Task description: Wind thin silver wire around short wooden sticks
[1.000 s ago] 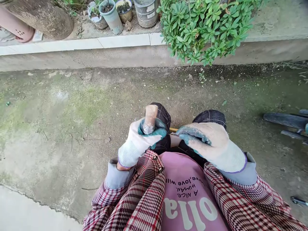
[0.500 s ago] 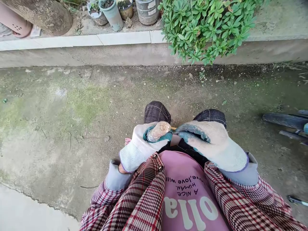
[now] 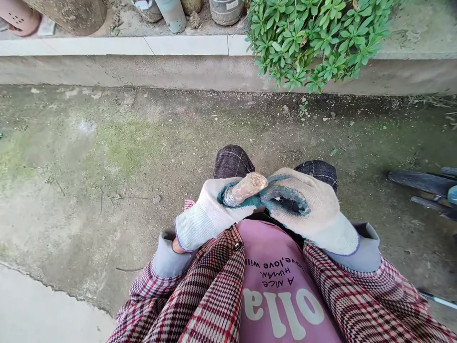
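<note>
Stick in left hand, right hand beside it, bush over the ledge beyond both

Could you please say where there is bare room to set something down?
The widest is the ground between the low wall and the left hand; the ledge right of the bush is bare. Crowded: the ledge's left side, with pots, and around the stick, the right hand close.

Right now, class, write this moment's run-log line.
left hand: grips stick with silvery winding; right hand: pinched beside stick, contents unclear
</note>
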{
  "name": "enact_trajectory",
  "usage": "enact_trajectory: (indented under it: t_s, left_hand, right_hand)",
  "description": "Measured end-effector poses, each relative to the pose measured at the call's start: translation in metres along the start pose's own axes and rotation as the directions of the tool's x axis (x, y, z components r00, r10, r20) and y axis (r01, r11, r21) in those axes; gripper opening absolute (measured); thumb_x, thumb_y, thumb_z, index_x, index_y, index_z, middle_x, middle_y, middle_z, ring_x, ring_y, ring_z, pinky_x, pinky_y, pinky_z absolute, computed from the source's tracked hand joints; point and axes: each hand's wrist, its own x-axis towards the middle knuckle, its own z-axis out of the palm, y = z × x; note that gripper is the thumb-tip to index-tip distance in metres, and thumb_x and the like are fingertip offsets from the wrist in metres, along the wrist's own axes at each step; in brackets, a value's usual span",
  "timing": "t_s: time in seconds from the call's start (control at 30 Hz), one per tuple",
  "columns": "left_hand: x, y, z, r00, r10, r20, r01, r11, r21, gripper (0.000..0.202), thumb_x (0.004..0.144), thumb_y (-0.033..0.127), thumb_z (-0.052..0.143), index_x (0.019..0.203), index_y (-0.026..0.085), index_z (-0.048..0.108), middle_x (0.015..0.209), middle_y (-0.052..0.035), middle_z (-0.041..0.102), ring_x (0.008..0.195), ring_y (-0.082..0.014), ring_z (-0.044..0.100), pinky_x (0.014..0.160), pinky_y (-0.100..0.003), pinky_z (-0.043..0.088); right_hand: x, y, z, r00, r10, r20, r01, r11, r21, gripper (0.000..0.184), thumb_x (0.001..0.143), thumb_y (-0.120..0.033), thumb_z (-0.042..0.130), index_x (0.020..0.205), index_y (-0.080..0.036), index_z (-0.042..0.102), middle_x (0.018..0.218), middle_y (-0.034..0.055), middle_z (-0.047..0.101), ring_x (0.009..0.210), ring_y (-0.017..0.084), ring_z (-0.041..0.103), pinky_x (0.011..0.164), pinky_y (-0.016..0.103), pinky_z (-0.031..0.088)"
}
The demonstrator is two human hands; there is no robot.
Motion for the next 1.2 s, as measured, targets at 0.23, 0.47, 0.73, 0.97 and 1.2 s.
enact_trajectory:
  t_s: [0.23, 0.47, 0.73, 0.97, 1.2]
  left_hand:
    - [0.005, 0.015, -0.002, 0.996, -0.052, 0.077, 0.049, 0.998, 0.036, 0.014, 0.077, 0.019, 0.083, 0.069, 0.019, 0.072, 0.069, 0.0002, 0.068, 0.069, -0.0164, 0.066, 0.056, -0.023, 0.053]
    - [0.009, 0.019, -0.003, 0.995, -0.035, 0.091, 0.039, 0.998, -0.043, 0.027, 0.075, 0.019, 0.084, 0.060, 0.019, 0.061, 0.067, -0.0001, 0.063, 0.072, -0.0159, 0.065, 0.058, -0.021, 0.053]
    - [0.010, 0.009, -0.002, 0.995, -0.048, 0.089, 0.050, 0.999, -0.013, 0.033, 0.076, 0.028, 0.086, 0.060, 0.018, 0.059, 0.064, 0.0007, 0.057, 0.064, -0.0127, 0.056, 0.053, -0.020, 0.048]
    - [0.011, 0.007, 0.004, 0.997, -0.053, 0.061, 0.051, 0.998, 0.026, 0.030, 0.077, 0.020, 0.080, 0.062, 0.018, 0.055, 0.064, 0.0034, 0.051, 0.059, -0.0081, 0.044, 0.053, -0.018, 0.043]
    - [0.007, -0.005, 0.008, 0.999, 0.007, 0.034, -0.014, 0.981, 0.196, 0.011, 0.081, 0.023, 0.079, 0.087, 0.016, 0.074, 0.078, 0.0000, 0.072, 0.067, -0.0123, 0.061, 0.064, -0.022, 0.052]
  right_hand:
    - [0.005, 0.003, 0.000, 0.967, -0.254, 0.017, 0.253, 0.957, -0.141, 0.016, 0.092, -0.014, 0.059, 0.102, -0.022, 0.070, 0.099, 0.0068, 0.076, 0.091, 0.023, 0.073, 0.078, 0.036, 0.062]
    - [0.008, 0.002, -0.002, 0.957, -0.286, 0.044, 0.290, 0.942, -0.169, 0.017, 0.095, -0.014, 0.059, 0.102, -0.023, 0.072, 0.099, 0.0071, 0.076, 0.090, 0.024, 0.071, 0.079, 0.039, 0.062]
    - [0.008, 0.009, 0.004, 0.934, -0.355, 0.032, 0.353, 0.909, -0.222, 0.022, 0.091, -0.008, 0.062, 0.105, -0.020, 0.073, 0.101, 0.0086, 0.074, 0.092, 0.026, 0.067, 0.079, 0.042, 0.061]
    - [0.005, 0.012, 0.008, 0.927, -0.373, 0.046, 0.370, 0.884, -0.285, 0.018, 0.095, -0.012, 0.057, 0.102, -0.017, 0.073, 0.096, 0.0103, 0.074, 0.086, 0.024, 0.065, 0.075, 0.041, 0.061]
    - [-0.003, 0.016, 0.013, 0.966, -0.258, 0.017, 0.250, 0.915, -0.318, 0.014, 0.091, -0.013, 0.061, 0.099, -0.018, 0.072, 0.093, 0.0095, 0.074, 0.083, 0.024, 0.067, 0.074, 0.040, 0.061]
